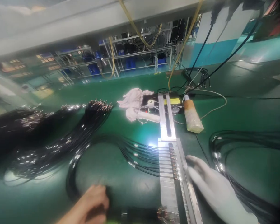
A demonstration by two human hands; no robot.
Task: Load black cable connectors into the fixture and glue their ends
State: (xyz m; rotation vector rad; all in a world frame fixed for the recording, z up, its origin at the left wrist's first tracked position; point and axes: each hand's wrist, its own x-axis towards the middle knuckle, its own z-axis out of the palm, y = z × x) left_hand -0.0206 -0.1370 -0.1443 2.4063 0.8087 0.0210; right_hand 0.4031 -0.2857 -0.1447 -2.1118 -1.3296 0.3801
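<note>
My left hand (90,203), bare and smeared by motion, is low in the view with its fingers bent. A dark cable bundle (133,214) is close beside it; whether the fingers hold anything cannot be made out. My right hand (211,183), in a white glove, rests with fingers stretched along the right side of a metal slotted fixture (166,172). Several thin black cables (142,158) lie side by side across this fixture, their bare coppery ends at its dark middle strip. More cable ends (164,213) sit at the fixture's near end.
Large black cable bundles (84,124) lie on the green table to the left, another bundle (218,155) to the right. Behind the fixture are a black box (176,107), white gloves (134,99) and a wrapped bottle (193,116). Yellow cords (140,34) hang above.
</note>
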